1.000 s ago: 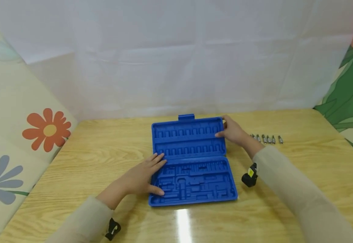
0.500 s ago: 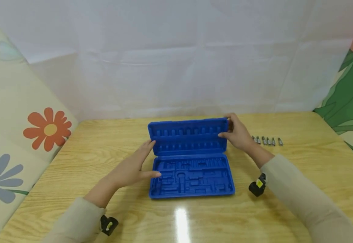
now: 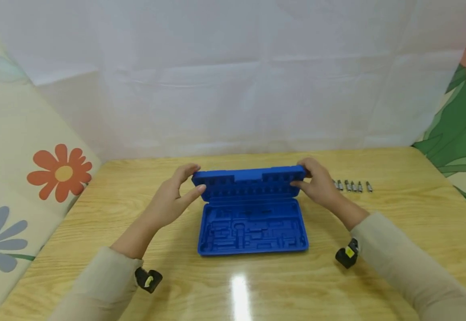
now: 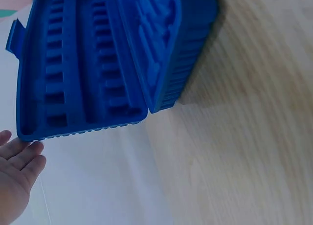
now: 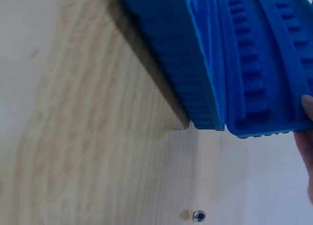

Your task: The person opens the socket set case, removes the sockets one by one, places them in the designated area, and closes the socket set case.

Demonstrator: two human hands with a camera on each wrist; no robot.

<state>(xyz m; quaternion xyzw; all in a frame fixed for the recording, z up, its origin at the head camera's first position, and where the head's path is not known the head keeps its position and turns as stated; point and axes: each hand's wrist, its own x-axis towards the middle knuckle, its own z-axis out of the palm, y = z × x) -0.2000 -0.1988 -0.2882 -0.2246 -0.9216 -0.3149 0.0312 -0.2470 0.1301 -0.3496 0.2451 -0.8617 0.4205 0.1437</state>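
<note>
A blue moulded plastic tool case (image 3: 253, 252) stands unfolded on the wooden table, its lid (image 3: 249, 189) raised and leaning forward over the base. Moulded recesses line both halves, and no tools show in them. At the lid's right end my right hand (image 3: 321, 187) holds the edge, thumb on the inner face and fingers behind. My left hand (image 3: 166, 200) is at the lid's upper left corner, thumb toward the front. In the left wrist view its loosely extended fingers (image 4: 29, 159) touch the outside of that corner.
Several small metal bits (image 3: 353, 186) stand in a row on the table (image 3: 144, 183), right of the case. One small metal piece (image 5: 199, 215) shows in the right wrist view. Behind the table hangs a white cloth (image 3: 224, 102).
The lid has swung up and forward from its laid-back position. My left hand has moved from the case's left side up to the lid's corner. My right hand has stayed on the lid.
</note>
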